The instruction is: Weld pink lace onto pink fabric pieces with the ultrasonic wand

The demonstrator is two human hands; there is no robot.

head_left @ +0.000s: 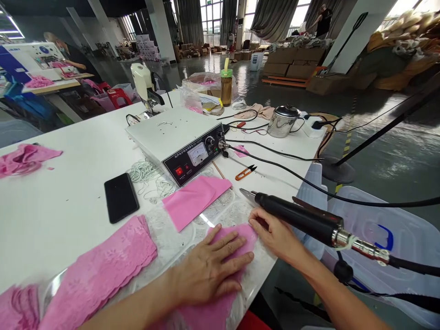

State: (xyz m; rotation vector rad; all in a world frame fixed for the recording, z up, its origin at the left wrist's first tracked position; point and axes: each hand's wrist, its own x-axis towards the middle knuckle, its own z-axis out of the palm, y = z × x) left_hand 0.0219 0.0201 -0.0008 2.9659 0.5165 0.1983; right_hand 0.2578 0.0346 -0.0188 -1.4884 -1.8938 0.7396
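My left hand point(211, 268) lies flat with fingers spread on a pink fabric piece point(237, 245) over a clear sheet on the table. At the fabric's upper right corner, my right hand point(271, 231) has its fingers curled and pinched on the edge. Just above that hand is a black-handled cutting tool point(299, 217) with a pointed metal blade, its cable trailing right; neither hand grips it. Folded pink fabric point(197, 201) lies beyond my left hand. A stack of pink lace pieces point(110, 266) rests to the left.
A control box point(194, 156) with a dial stands mid-table. Nearby are orange thread snips point(245, 172), a black phone point(121, 197), tangled cord point(147, 172), a steel mug point(283, 121) and a bottle point(226, 87). Plastic bins point(388, 238) stand off the right edge. Two people work farther back.
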